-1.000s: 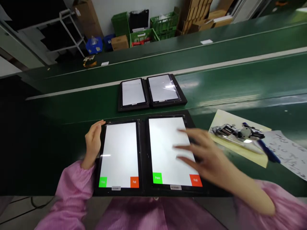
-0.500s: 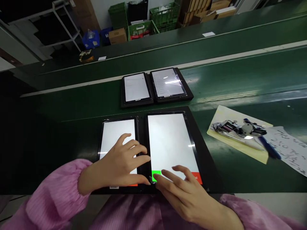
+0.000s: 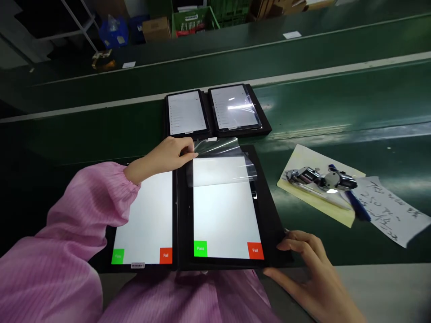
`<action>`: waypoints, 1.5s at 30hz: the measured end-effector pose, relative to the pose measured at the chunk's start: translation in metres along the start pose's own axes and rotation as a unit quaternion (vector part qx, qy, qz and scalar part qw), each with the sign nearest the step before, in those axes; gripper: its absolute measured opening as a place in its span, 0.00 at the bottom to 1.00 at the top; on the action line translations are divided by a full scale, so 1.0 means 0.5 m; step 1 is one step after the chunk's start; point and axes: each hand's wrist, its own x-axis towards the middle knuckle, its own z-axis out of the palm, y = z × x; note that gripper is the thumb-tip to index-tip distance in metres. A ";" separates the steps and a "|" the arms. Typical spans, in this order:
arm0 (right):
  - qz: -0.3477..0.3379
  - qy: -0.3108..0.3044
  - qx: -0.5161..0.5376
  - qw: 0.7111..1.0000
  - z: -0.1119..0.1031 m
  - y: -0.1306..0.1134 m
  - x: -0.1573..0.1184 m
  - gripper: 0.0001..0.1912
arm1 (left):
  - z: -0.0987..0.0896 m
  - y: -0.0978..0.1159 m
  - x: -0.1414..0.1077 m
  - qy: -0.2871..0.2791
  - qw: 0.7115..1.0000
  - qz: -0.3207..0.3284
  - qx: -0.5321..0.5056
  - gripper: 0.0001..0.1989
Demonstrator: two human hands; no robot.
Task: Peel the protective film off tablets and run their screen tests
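Two tablets, a near left one (image 3: 144, 229) and a near right one (image 3: 224, 215), lie lit in a dark tray (image 3: 274, 224) at the near edge of the green surface (image 3: 336, 98). Handling of the clear film (image 3: 220, 166) looks midway: it curls loose over the upper end of the near right tablet, pinched at its left side by the left hand (image 3: 164, 154), neither laid flat nor clear of the screen. The right hand (image 3: 313, 269) is spread, thumb and fingers apart, at the tray's lower right corner; I cannot tell whether it touches. Both near screens show Pass and Fail boxes, so those choices seem unanswered. Beyond, a second dark tray (image 3: 258, 107) holds two more lit tablets. Farther back, a green crate (image 3: 211, 20) holds something red, and a blue bin (image 3: 107, 38) has clear plastic at its top; the cardboard box (image 3: 156, 29) shows no contents.
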 end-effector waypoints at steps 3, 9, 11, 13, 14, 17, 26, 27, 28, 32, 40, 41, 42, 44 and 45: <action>0.049 0.009 0.064 0.997 0.016 0.010 -0.022 0.17 | 0.015 0.016 -0.006 0.017 1.000 -0.005 -0.005 0.07; 0.092 0.024 0.127 0.987 0.024 0.012 -0.040 0.16 | 0.018 0.052 0.004 0.037 0.997 -0.063 0.016 0.08; 0.069 0.046 0.128 0.988 0.026 0.011 -0.038 0.15 | 0.018 0.061 0.007 0.045 0.996 -0.080 0.020 0.08; 0.030 0.074 0.122 0.989 0.029 0.011 -0.035 0.16 | 0.017 0.069 0.009 0.050 0.994 -0.097 0.022 0.08; 0.015 0.087 0.121 0.989 0.031 0.012 -0.034 0.16 | 0.017 0.072 0.010 0.052 0.993 -0.104 0.023 0.08; 0.004 0.110 0.122 0.986 0.037 0.016 -0.037 0.16 | 0.017 0.077 0.013 0.062 0.992 -0.110 0.021 0.07; 0.031 0.116 0.130 0.984 0.039 0.028 -0.069 0.13 | 0.014 0.087 0.003 0.064 0.993 -0.098 0.001 0.06; 0.033 0.116 0.132 0.984 0.039 0.027 -0.070 0.13 | 0.013 0.087 0.002 0.065 0.993 -0.099 0.000 0.06; 0.033 0.116 0.131 0.984 0.040 0.026 -0.071 0.13 | 0.011 0.086 0.000 0.064 0.993 -0.100 -0.002 0.06; 0.054 0.113 0.127 0.984 0.038 0.032 -0.079 0.15 | 0.004 0.073 -0.002 0.038 0.993 -0.108 -0.019 0.08; 0.081 0.101 0.189 0.973 -0.017 0.075 -0.001 0.07 | -0.032 0.059 0.001 0.172 0.976 -0.066 -0.120 0.06; 0.101 0.116 0.177 0.972 -0.026 0.073 0.022 0.06 | -0.040 0.062 -0.002 0.183 0.973 -0.060 -0.128 0.06; 0.126 0.127 0.171 0.969 -0.034 0.071 0.046 0.04 | -0.048 0.065 -0.007 0.191 0.971 -0.051 -0.136 0.07; 0.174 0.126 0.188 0.958 -0.047 0.063 0.096 0.02 | -0.060 0.071 -0.023 0.207 0.966 -0.013 -0.157 0.07; 0.194 0.106 0.207 0.953 -0.050 0.061 0.122 0.05 | -0.065 0.074 -0.034 0.217 0.961 0.014 -0.169 0.06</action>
